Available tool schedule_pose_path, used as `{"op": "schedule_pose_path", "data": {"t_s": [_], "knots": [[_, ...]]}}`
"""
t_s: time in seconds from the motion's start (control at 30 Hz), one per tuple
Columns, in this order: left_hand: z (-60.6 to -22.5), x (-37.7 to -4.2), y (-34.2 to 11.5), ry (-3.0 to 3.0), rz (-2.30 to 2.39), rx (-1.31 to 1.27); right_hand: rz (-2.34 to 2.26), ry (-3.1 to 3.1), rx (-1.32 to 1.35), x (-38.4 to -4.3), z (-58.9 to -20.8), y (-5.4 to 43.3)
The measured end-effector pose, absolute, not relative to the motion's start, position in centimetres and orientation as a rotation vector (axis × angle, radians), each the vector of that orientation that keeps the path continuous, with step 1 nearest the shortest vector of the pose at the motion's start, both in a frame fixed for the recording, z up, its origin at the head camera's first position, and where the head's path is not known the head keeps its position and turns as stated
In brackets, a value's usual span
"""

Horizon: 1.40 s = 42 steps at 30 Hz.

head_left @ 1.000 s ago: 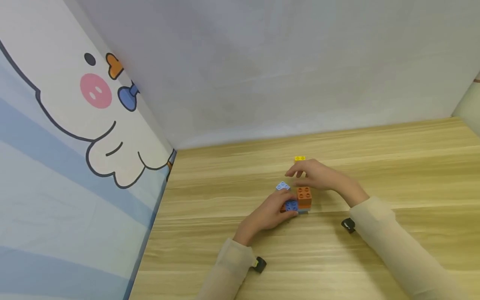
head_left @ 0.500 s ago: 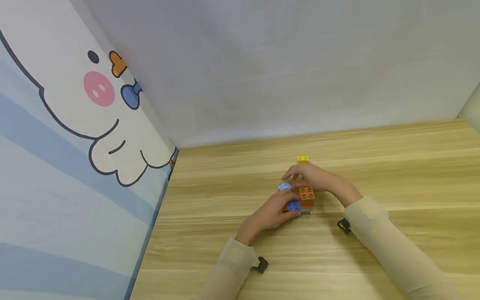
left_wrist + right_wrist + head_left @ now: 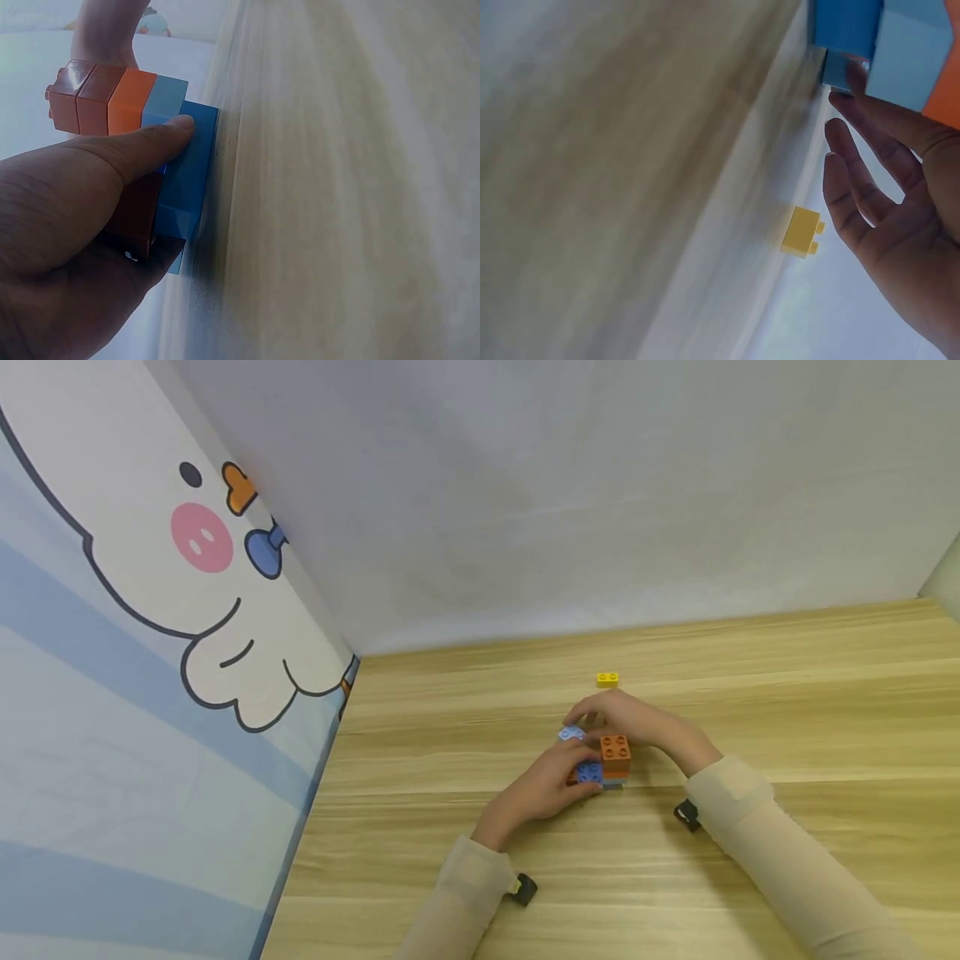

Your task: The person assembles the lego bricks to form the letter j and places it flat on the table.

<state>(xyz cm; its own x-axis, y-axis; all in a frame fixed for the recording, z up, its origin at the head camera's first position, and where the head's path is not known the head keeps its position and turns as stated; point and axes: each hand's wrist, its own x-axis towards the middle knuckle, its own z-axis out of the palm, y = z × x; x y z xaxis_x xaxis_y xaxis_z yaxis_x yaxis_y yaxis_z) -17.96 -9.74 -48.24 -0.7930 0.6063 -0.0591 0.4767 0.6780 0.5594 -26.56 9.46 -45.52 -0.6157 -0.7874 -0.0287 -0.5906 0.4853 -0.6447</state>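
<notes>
A stack of toy building bricks (image 3: 615, 760) stands on the table, orange over light blue, with a blue brick (image 3: 590, 772) low on its left side. My left hand (image 3: 536, 785) grips it from the left; in the left wrist view the thumb (image 3: 154, 146) lies along the blue base (image 3: 191, 172). Behind the stack, my right hand (image 3: 626, 714) has thumb and index finger around a light blue brick (image 3: 572, 732) at the back left. In the right wrist view its thumb partly covers that brick (image 3: 835, 69), and the other fingers (image 3: 847, 195) are extended.
A small yellow brick (image 3: 607, 680) sits on the wooden table (image 3: 450, 718) beyond the right hand. A pale cloth wall (image 3: 562, 527) rises along the back edge, and a cartoon-printed panel (image 3: 112, 693) stands at the left.
My right hand has moved slightly left and down, its fingers closing around the light blue brick, which has turned a little. My left hand keeps its grip on the stack. The view has shifted slightly.
</notes>
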Motion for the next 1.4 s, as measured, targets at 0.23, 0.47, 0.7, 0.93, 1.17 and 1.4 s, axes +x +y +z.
{"op": "schedule_pose_path", "data": {"t_s": [0.23, 0.47, 0.7, 0.93, 1.17, 1.4], "knots": [[-48.2, -17.9, -9.6, 2.643, 0.805, 0.873, -0.879, 2.466, -1.138, -26.3, -45.2, 10.1], [-48.1, -17.7, -9.6, 2.631, 0.828, 0.856, -0.887, 2.509, -1.110, -25.9, -44.4, 11.3], [-48.1, -17.8, -9.6, 2.642, 0.826, 0.889, -0.888, 2.545, -1.075, -25.2, -43.4, 12.6], [-48.0, -17.8, -9.6, 2.626, 0.859, 0.881, -0.905, 2.563, -1.026, -24.3, -42.6, 13.2], [-48.0, -17.8, -9.7, 2.617, 0.861, 0.874, -0.927, 2.596, -1.008, -23.6, -41.8, 13.8], [-48.4, -17.9, -9.6, 2.625, 0.857, 0.875, -0.940, 2.641, -0.989, -23.0, -41.3, 14.6]]}}
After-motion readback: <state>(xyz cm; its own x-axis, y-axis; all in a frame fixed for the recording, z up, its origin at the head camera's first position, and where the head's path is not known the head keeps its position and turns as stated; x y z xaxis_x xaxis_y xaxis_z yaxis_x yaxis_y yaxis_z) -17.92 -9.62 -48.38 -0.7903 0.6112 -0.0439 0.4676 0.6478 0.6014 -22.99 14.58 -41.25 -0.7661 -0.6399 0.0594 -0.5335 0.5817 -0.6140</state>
